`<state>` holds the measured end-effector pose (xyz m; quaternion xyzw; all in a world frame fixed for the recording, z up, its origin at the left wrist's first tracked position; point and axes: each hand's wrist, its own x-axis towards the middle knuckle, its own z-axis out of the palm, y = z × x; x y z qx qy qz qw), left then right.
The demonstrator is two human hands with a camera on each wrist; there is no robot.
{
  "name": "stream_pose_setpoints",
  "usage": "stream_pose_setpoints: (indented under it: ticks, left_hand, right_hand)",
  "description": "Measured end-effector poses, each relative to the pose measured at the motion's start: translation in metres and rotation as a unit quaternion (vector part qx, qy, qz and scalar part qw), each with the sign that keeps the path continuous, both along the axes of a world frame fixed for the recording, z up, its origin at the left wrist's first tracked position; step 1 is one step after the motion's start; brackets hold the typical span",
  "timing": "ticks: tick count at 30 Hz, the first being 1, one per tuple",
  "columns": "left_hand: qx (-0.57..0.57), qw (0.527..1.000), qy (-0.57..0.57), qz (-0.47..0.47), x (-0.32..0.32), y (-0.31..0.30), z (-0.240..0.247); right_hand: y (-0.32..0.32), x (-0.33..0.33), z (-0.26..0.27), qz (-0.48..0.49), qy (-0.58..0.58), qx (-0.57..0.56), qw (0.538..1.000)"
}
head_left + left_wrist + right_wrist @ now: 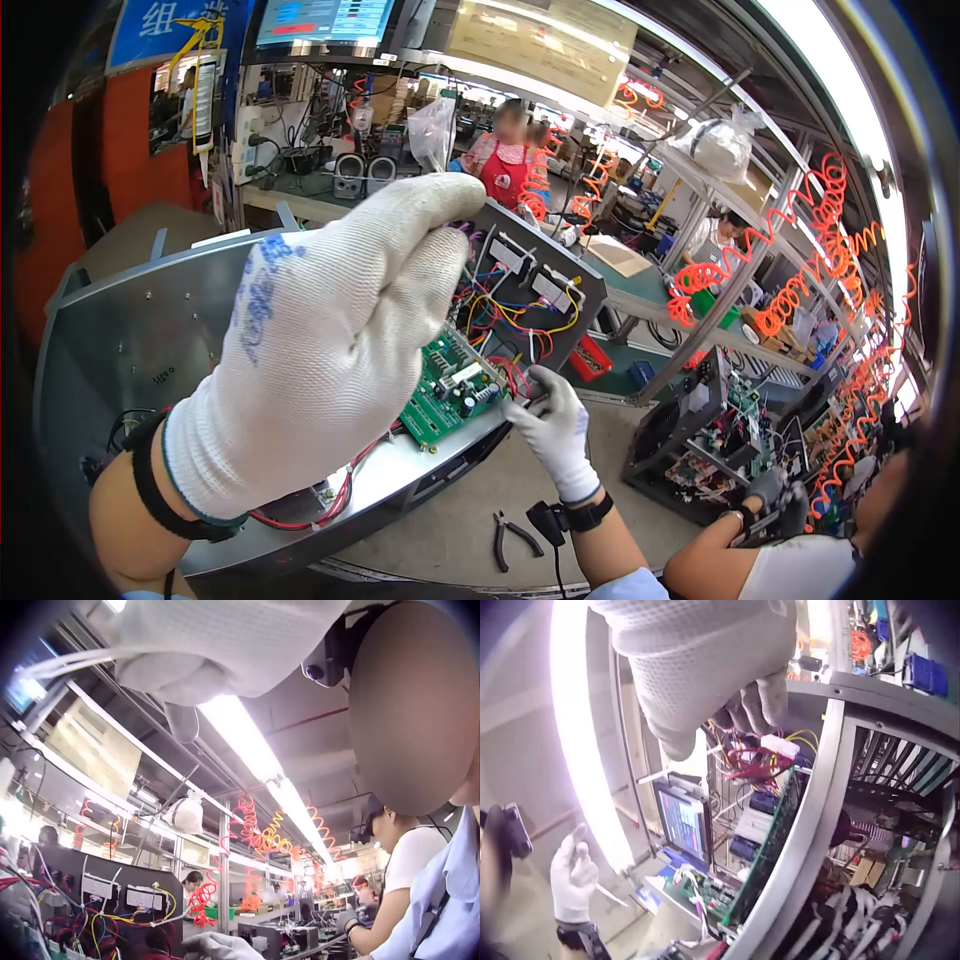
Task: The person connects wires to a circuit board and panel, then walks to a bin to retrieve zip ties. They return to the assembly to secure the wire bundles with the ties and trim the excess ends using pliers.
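So the green circuit board (432, 412) is sitting at the near edge of your big metal casing (150, 300), right between your gloves in the head view. Your left hand (330, 330) is up in front of it and off to its left, fingers curled and, going by the left wrist cam, pinching some thin white strips (71, 661). Your right hand (553, 430) is just beside the board's right end, fingers bent near the red wires, but I honestly can't tell if they're gripping any. Past the board there's a dark panel (590, 290) with coloured wires (548, 328), and some pliers (499, 540) lie below it to the right
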<state>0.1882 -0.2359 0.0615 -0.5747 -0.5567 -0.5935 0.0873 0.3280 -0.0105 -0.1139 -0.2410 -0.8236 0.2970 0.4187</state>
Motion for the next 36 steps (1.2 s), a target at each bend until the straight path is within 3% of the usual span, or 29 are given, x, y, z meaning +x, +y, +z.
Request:
stream_pose_setpoints:
  ticks: [1, 2, 4, 5, 9, 11, 12, 14, 15, 16, 18, 19, 20, 23, 24, 26, 28, 30, 31, 32, 34, 36]
  left_hand:
    - [0.007, 0.999, 0.034, 0.012, 0.002, 0.003, -0.002]
    - [0.013, 0.997, 0.069, 0.024, 0.004, 0.004, -0.003]
    - [0.002, 0.998, 0.069, 0.008, 0.009, 0.003, -0.004]
    - [-0.008, 0.998, 0.067, 0.021, 0.008, 0.003, -0.006]
    - [-0.054, 0.998, 0.039, 0.018, 0.007, 0.004, -0.009]
    - [-0.081, 0.995, 0.048, 0.029, 0.011, 0.004, -0.009]
    - [-0.087, 0.994, 0.058, 0.018, 0.013, 0.003, -0.011]
    - [-0.141, 0.985, 0.093, 0.044, 0.015, 0.004, -0.012]
    - [-0.142, 0.981, 0.12, 0.053, 0.018, 0.006, -0.014]
    - [-0.12, 0.984, 0.123, 0.053, 0.019, 0.01, -0.017]
    - [-0.204, 0.972, 0.097, 0.065, 0.029, 0.009, -0.015]
    - [-0.218, 0.966, 0.123, 0.072, 0.032, 0.012, -0.018]
    - [-0.229, 0.959, 0.148, 0.083, 0.034, 0.016, -0.023]
    - [-0.264, 0.928, 0.231, 0.124, 0.046, 0.028, -0.027]
    - [-0.266, 0.921, 0.254, 0.132, 0.047, 0.034, -0.028]
    - [-0.285, 0.902, 0.276, 0.168, 0.057, 0.04, -0.022]
    - [-0.283, 0.893, 0.296, 0.185, 0.059, 0.037, -0.022]
    - [-0.316, 0.889, 0.247, 0.223, 0.073, 0.02, -0.015]
    - [-0.323, 0.889, 0.215, 0.244, 0.08, 0.008, -0.017]
    - [-0.329, 0.889, 0.18, 0.263, 0.088, -0.004, -0.019]
    - [-0.327, 0.896, 0.143, 0.265, 0.104, -0.028, -0.026]
    - [-0.289, 0.919, 0.1, 0.25, 0.116, -0.051, -0.056]
  right_hand:
    - [0.009, -0.007, -0.011, 0.007, 0.02, 0.076, 0.997]
    - [0.015, -0.01, -0.014, 0.003, 0.023, 0.072, 0.997]
    - [0.03, -0.013, -0.009, 0.01, 0.09, -0.234, 0.968]
    - [0.036, -0.016, -0.008, 0.014, 0.148, -0.266, 0.952]
    - [0.029, -0.011, -0.022, 0.071, 0.179, -0.266, 0.944]
    - [0.023, -0.007, -0.031, 0.066, 0.099, -0.11, 0.987]
    - [0.02, -0.002, -0.033, 0.055, 0.11, -0.115, 0.986]
    - [0.017, 0.011, -0.037, 0.137, 0.12, -0.265, 0.947]
    - [0.018, 0.02, -0.035, 0.148, 0.175, -0.354, 0.907]
    - [0.019, 0.022, -0.036, 0.143, 0.193, -0.357, 0.902]
    - [0.024, 0.028, -0.041, 0.109, 0.193, -0.341, 0.913]
    - [0.03, 0.027, -0.044, 0.081, 0.11, -0.251, 0.958]
    - [0.031, 0.025, -0.045, 0.086, 0.12, -0.259, 0.955]
    - [0.024, 0.011, -0.026, 0.103, 0.026, -0.08, 0.991]
    - [0.03, 0.007, -0.028, 0.116, 0.036, -0.084, 0.989]
    - [0.049, -0.001, -0.035, 0.01, 0.093, -0.009, 0.996]
    - [0.051, 0.011, -0.023, -0.015, 0.204, -0.036, 0.978]
    - [0.039, 0.017, -0.007, 0.107, 0.325, -0.181, 0.922]
    - [0.038, 0.017, 0.002, 0.154, 0.272, -0.096, 0.945]
    - [0.035, 0.024, 0.019, 0.151, 0.147, 0.08, 0.974]
    - [0.027, 0.001, 0.032, 0.185, 0.101, 0.206, 0.956]
    - [0.028, -0.02, 0.032, 0.147, -0.035, 0.28, 0.948]
